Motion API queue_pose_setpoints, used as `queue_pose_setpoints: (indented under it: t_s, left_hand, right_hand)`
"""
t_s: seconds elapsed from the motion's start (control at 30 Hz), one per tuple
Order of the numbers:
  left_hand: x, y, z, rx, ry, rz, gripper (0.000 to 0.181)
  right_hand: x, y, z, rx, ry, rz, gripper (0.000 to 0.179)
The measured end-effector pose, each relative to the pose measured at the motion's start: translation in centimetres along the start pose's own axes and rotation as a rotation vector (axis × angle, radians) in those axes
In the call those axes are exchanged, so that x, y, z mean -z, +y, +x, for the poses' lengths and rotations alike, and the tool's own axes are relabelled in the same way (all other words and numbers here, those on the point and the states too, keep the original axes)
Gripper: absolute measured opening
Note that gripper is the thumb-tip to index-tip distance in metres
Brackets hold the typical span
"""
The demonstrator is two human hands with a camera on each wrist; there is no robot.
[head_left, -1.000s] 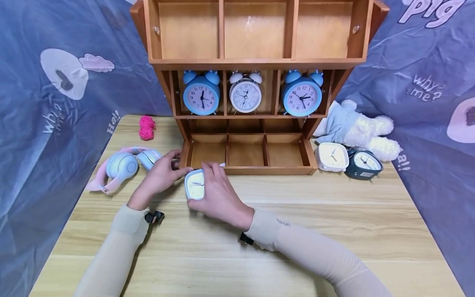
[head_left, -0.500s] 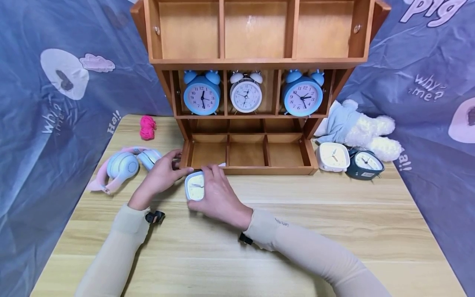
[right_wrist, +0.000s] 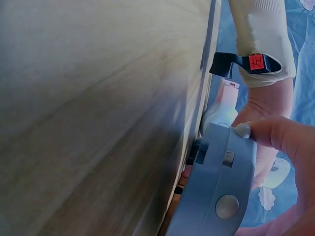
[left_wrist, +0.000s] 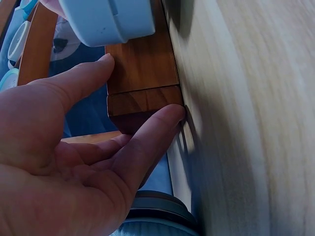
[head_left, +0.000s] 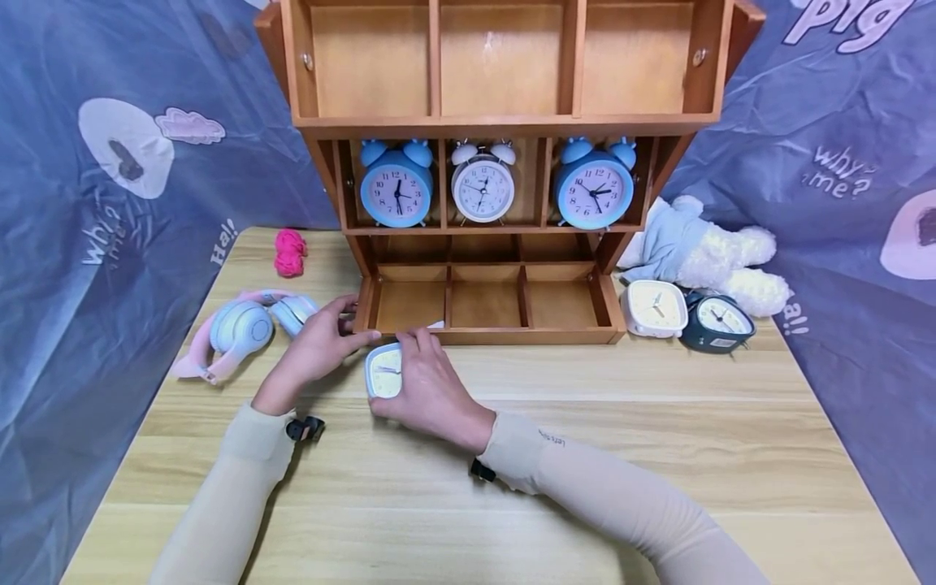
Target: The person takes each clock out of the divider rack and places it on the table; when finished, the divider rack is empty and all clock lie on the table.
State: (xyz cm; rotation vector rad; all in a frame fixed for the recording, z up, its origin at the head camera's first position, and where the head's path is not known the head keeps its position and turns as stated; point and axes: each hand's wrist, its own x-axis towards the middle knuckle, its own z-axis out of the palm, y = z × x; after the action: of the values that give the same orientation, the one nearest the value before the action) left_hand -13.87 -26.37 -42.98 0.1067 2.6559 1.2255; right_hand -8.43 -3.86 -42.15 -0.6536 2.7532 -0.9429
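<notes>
In the head view my right hand [head_left: 436, 393] holds a light blue square alarm clock [head_left: 383, 370] with a pale dial, just in front of the shelf's lower left corner. The right wrist view shows the side of this clock [right_wrist: 216, 184], with my thumb [right_wrist: 278, 132] pressing its edge. My left hand [head_left: 316, 345] grips the left end of the wooden shelf [head_left: 541, 336]. Close up in the left wrist view, thumb and fingers lie on either side of the shelf's wooden end [left_wrist: 145, 69]. Part of the dial is hidden behind my right hand.
Two blue twin-bell clocks [head_left: 397, 188] and a white one [head_left: 483, 189] stand in the middle tier. Pink-and-blue headphones [head_left: 241, 325] and a pink bundle [head_left: 290, 252] lie left. A white clock [head_left: 653, 309], a dark green clock [head_left: 718, 323] and a plush toy [head_left: 702, 244] are right.
My right hand and the blue clock have shifted slightly toward me, away from the shelf's front edge. My left hand stays on the shelf's end.
</notes>
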Motion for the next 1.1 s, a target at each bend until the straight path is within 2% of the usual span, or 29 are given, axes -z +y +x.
queue_pose_setpoints:
  t_s: [0.47,1.1]
  left_hand:
    - [-0.1,0.38,-0.12,0.035,-0.006,0.01,0.078]
    - [-0.1,0.52,-0.29,0.036,-0.011,0.031,0.081]
  right_hand:
    - [-0.25,0.39,-0.08,0.015,-0.017,-0.081,0.109]
    - [0.06,0.39,-0.33,-0.013,-0.015,-0.055,0.108]
